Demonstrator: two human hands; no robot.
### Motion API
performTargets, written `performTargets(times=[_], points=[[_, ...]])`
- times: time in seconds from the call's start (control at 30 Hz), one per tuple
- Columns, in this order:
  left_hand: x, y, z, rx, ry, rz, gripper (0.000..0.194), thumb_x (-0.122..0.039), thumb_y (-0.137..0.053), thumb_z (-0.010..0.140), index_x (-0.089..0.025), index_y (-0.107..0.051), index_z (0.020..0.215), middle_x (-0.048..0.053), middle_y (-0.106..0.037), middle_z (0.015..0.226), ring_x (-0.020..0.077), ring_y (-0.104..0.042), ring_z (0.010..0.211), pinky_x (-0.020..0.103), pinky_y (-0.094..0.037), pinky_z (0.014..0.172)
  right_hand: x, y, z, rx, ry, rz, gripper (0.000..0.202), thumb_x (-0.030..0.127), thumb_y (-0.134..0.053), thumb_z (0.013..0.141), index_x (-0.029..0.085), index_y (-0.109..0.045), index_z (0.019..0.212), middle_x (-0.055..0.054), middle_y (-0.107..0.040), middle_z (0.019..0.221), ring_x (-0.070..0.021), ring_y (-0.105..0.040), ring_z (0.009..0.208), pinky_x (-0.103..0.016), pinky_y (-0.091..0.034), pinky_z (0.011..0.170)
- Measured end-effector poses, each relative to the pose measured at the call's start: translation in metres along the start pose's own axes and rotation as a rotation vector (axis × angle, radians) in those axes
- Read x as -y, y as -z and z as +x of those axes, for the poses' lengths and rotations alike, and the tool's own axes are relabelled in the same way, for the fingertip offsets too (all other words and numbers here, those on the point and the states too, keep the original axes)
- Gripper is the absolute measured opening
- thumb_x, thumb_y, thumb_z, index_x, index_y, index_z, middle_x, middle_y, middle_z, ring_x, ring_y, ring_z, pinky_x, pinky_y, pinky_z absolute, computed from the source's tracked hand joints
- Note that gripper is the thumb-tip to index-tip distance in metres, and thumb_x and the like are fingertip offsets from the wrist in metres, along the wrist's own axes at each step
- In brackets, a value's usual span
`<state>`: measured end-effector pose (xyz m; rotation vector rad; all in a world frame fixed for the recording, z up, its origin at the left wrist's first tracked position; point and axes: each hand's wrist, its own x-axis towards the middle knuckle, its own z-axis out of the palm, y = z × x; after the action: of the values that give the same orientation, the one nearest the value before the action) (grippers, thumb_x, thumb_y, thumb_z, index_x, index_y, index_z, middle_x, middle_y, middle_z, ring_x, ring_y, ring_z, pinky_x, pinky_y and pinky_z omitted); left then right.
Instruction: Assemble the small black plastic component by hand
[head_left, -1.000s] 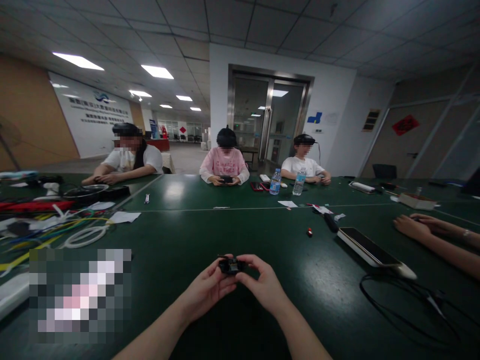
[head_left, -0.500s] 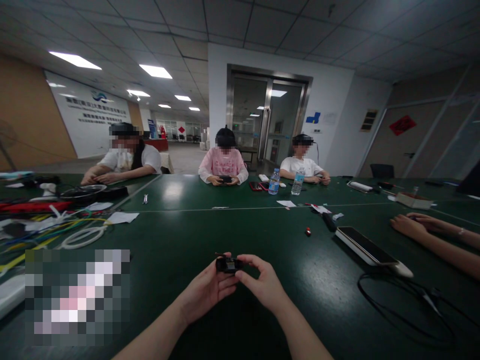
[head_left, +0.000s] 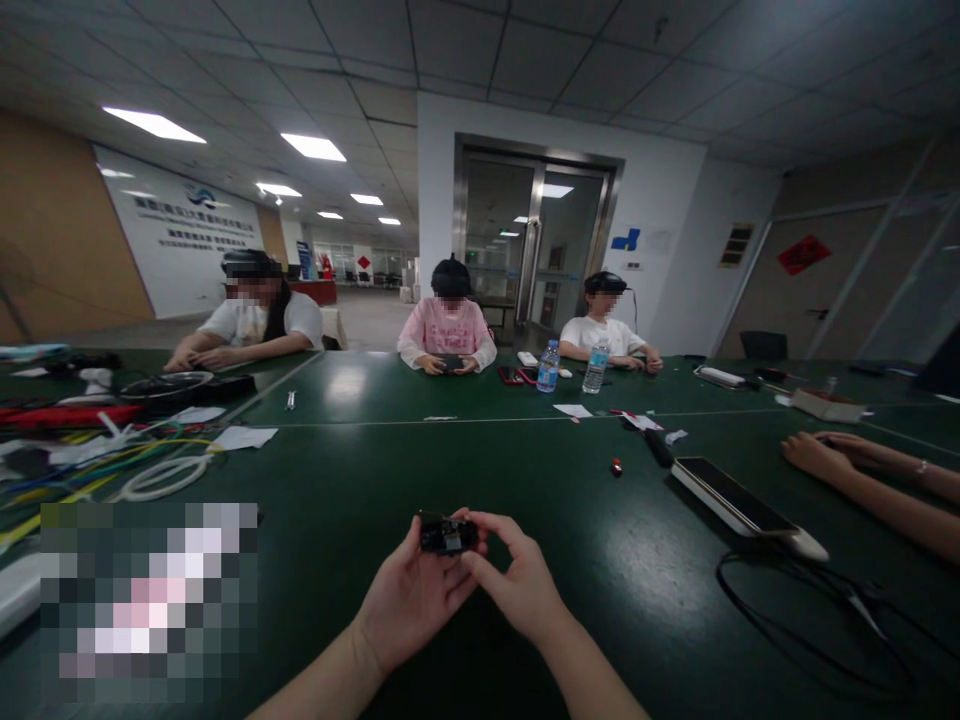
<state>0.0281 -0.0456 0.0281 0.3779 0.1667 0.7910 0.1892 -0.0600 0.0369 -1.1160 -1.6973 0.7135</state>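
Observation:
A small black device (head_left: 448, 535) with a greyish patch on its face is held above the dark green table (head_left: 337, 480), near the centre of the view. My left hand (head_left: 411, 598) supports it from the left and below, thumb at its left end. On its right end, the thumb and fingertips of my right hand (head_left: 517, 570) are closed in a pinch. The device's finer parts are too small to make out.
Cables (head_left: 169, 478) and papers lie at the left. A phone-like device (head_left: 735, 495), a black cord (head_left: 780, 630) and a small red object (head_left: 616, 467) lie at the right. Another person's hands (head_left: 825, 450) rest at the right edge. Two bottles (head_left: 548, 367) stand farther back.
The black device has moved slightly left and turned, showing more of its face. My left thumb now sits at its left end, and my left hand has shifted a little.

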Motion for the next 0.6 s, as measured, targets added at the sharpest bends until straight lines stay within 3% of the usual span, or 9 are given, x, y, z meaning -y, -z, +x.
performTargets(times=[0.3,0.6], points=[[-0.0031,0.0060,-0.0012,0.071,0.015,0.023,0.045,-0.043,-0.036,0.087,-0.012,-0.058,0.111,0.012,-0.068,0.107,0.0199,-0.057,0.108,0.033,-0.029,0.103,-0.0001,-0.0025,-0.0012,0.004,0.021,-0.004,0.043,0.014,-0.056,0.074,0.028,-0.053,0.114,-0.004,-0.060,0.110,-0.0206,-0.053,0.105,-0.040,-0.040,0.094],[-0.0004,0.0073,0.0035,-0.044,-0.005,0.006,0.043,-0.044,-0.038,0.087,-0.011,-0.062,0.101,0.011,-0.072,0.096,0.0188,-0.064,0.095,0.029,-0.041,0.091,-0.0031,-0.0026,-0.0013,-0.026,0.104,-0.060,0.038,0.017,-0.062,0.072,0.028,-0.058,0.108,-0.006,-0.057,0.113,-0.0215,-0.051,0.109,-0.041,-0.040,0.095]])
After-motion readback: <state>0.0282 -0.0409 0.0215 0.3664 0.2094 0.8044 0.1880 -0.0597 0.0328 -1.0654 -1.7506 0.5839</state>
